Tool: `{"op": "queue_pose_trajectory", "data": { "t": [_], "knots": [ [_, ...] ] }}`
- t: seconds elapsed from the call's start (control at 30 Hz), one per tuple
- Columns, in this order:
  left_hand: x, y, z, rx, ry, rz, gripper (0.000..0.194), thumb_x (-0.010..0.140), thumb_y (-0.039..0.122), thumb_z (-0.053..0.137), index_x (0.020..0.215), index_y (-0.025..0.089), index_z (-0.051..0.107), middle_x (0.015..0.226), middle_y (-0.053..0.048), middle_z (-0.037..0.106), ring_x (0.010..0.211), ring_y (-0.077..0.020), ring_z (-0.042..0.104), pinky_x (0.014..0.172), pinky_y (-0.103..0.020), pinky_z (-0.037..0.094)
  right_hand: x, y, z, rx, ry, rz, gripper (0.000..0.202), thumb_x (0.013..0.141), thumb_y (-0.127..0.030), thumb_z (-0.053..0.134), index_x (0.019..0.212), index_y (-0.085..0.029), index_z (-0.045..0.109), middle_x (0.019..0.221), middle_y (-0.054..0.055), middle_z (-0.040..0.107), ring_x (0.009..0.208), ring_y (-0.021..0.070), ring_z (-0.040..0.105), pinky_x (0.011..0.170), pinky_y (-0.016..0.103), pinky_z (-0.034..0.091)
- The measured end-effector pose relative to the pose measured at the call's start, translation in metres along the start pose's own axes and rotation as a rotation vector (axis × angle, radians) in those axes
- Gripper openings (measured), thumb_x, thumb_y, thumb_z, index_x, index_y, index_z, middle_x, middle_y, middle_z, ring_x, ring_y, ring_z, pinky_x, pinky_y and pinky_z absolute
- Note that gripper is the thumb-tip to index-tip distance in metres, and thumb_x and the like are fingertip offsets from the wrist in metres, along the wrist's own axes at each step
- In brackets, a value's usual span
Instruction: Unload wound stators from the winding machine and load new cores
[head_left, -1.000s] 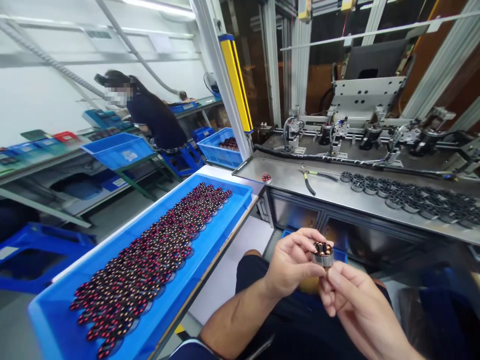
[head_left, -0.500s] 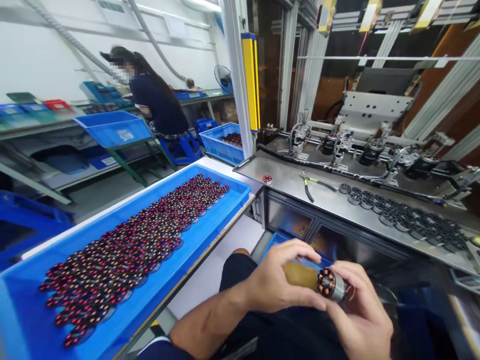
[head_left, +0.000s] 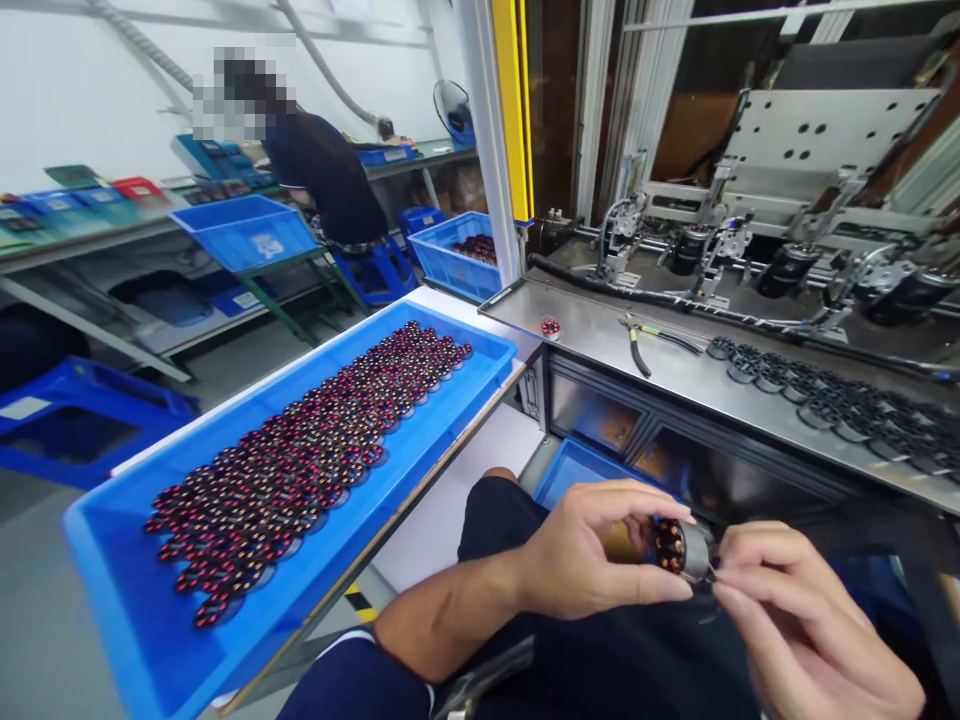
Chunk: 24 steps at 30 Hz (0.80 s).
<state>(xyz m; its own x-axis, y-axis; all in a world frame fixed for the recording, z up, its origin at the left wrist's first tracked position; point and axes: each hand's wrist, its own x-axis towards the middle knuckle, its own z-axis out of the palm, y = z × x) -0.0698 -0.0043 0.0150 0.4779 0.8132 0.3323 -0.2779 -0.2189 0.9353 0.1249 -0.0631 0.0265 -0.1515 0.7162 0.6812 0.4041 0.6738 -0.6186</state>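
A motor stator (head_left: 696,552) with copper windings and a grey side sits in the curl of my left hand (head_left: 574,560), tilted in front of my lap. Thumb and fingers grip it from opposite sides. Thin wire leads (head_left: 709,574) stick out at its right end. My right hand (head_left: 806,610) is closed there, with thumb and forefinger pinched on a lead. Inside the left hand's curl shows a yellow-brown surface (head_left: 616,543); what it is I cannot tell.
On my left, a blue tray (head_left: 112,580) holds rows of wound stators (head_left: 300,450). The metal bench (head_left: 592,335) bears one red-wound stator (head_left: 550,328), pliers (head_left: 641,345) and black parts (head_left: 832,395), before a winding machine (head_left: 795,260). A co-worker (head_left: 322,170) sits behind.
My right hand has moved from around the stator's side to a pinch at its right end. The stator stays in my left hand. The view has tilted down and shifted.
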Motion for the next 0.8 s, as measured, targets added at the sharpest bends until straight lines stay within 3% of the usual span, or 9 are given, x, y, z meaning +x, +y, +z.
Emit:
{"op": "queue_pose_trajectory", "data": {
  "t": [0.1,0.2,0.33,0.43,0.5,0.6,0.67,0.8],
  "knots": [
    [-0.001,-0.005,0.006,-0.272,-0.008,-0.105,0.046,0.069,0.019,0.087,0.112,0.013,0.072,0.109,-0.012,0.07,0.081,-0.0136,0.07,0.072,-0.023,0.057,0.003,-0.007,0.006,0.021,0.058,0.112,0.017,0.087,-0.003,0.062,0.089,-0.019,0.063,0.089,0.005,0.058,0.084,0.0145,0.061,0.066,0.024,0.052],
    [-0.001,-0.009,0.011,-0.316,0.019,-0.108,0.047,0.066,0.018,0.089,0.109,0.012,0.071,0.105,-0.011,0.071,0.083,-0.0144,0.07,0.072,-0.023,0.059,0.004,-0.013,0.014,0.043,0.08,0.19,0.012,0.089,-0.01,0.062,0.085,-0.021,0.062,0.083,0.003,0.058,0.077,0.0123,0.061,0.064,0.021,0.052],
    [0.001,-0.005,0.007,-0.018,0.103,0.125,0.042,0.067,0.021,0.088,0.105,0.013,0.072,0.107,-0.015,0.073,0.092,-0.021,0.073,0.079,-0.028,0.062,-0.013,0.001,0.008,0.119,0.126,0.413,0.017,0.092,-0.021,0.062,0.075,-0.021,0.06,0.077,0.002,0.06,0.071,0.0118,0.062,0.064,0.019,0.052],
    [0.004,0.003,-0.001,0.351,0.043,0.376,0.043,0.075,0.02,0.08,0.115,0.014,0.068,0.107,-0.015,0.076,0.1,-0.0236,0.074,0.089,-0.03,0.062,-0.025,0.021,-0.015,0.124,0.121,0.563,0.019,0.095,-0.031,0.059,0.079,-0.022,0.063,0.08,0.003,0.065,0.072,0.0141,0.065,0.066,0.02,0.055],
    [0.005,0.007,-0.006,0.539,-0.029,0.497,0.047,0.079,0.017,0.074,0.125,0.014,0.061,0.108,-0.015,0.077,0.103,-0.0227,0.075,0.091,-0.028,0.061,-0.022,0.024,-0.031,0.046,0.074,0.501,0.017,0.095,-0.037,0.059,0.087,-0.023,0.066,0.09,0.006,0.068,0.082,0.0176,0.068,0.068,0.022,0.057],
    [0.007,0.012,-0.006,0.688,-0.12,0.589,0.052,0.082,0.014,0.069,0.132,0.013,0.054,0.109,-0.016,0.077,0.101,-0.0212,0.076,0.093,-0.027,0.061,0.004,0.004,-0.039,-0.069,-0.19,0.312,0.016,0.089,-0.039,0.067,0.085,-0.024,0.065,0.088,0.003,0.068,0.08,0.0165,0.068,0.065,0.02,0.056],
    [0.007,0.016,-0.005,0.697,-0.164,0.607,0.05,0.083,0.012,0.067,0.131,0.011,0.054,0.109,-0.017,0.077,0.1,-0.0214,0.076,0.093,-0.027,0.061,0.025,-0.012,-0.034,-0.054,-0.365,0.276,0.017,0.093,-0.031,0.062,0.078,-0.023,0.061,0.077,0.0,0.065,0.069,0.012,0.065,0.062,0.019,0.054],
    [0.003,0.023,-0.009,0.567,-0.246,0.562,0.031,0.084,0.014,0.07,0.114,0.009,0.064,0.108,-0.019,0.077,0.101,-0.0212,0.076,0.093,-0.025,0.06,0.041,-0.012,-0.034,-0.055,-0.505,0.148,0.018,0.098,-0.018,0.052,0.083,-0.023,0.061,0.077,0.0,0.064,0.07,0.0102,0.064,0.062,0.019,0.053]
  ]
}}
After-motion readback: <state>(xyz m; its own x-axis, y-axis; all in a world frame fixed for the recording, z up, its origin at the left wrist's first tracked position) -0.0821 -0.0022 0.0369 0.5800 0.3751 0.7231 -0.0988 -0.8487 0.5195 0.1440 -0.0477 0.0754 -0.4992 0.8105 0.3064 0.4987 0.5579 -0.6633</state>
